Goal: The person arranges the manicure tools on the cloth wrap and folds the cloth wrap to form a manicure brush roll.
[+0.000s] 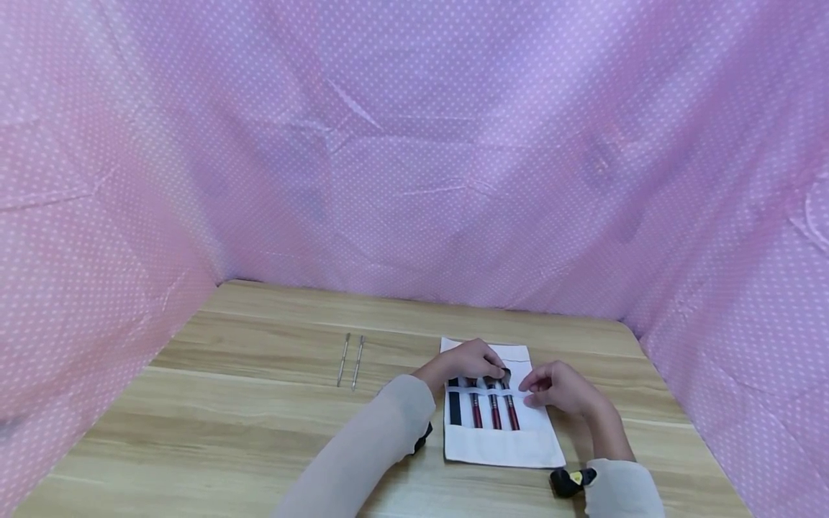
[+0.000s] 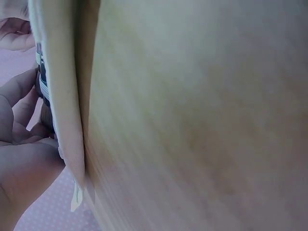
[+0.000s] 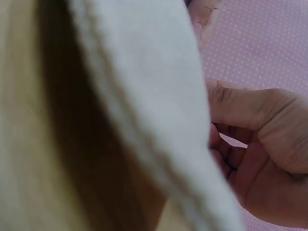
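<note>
A white fabric brush roll [image 1: 504, 447] lies unfolded on the table, its near end folded up as a pocket. Three makeup brushes with dark red handles [image 1: 495, 417] lie side by side under a white elastic band [image 1: 458, 390], bristles pointing away from me. Reaching across from the left, my left hand [image 1: 476, 358] pinches the rightmost brush by its dark head [image 1: 506, 375]. My right hand [image 1: 562, 387] is at the band's right end, thumb and fingers bent around it. Whether they grip the band cannot be told; in the right wrist view the roll [image 3: 154, 86] hides the fingertips.
Two thin metal rods [image 1: 343, 360] lie parallel on the wooden table [image 1: 259, 403], left of the roll. A black strip [image 1: 455, 406] runs along the roll's left side. Pink dotted cloth [image 1: 414, 216] hangs around the table's back and sides.
</note>
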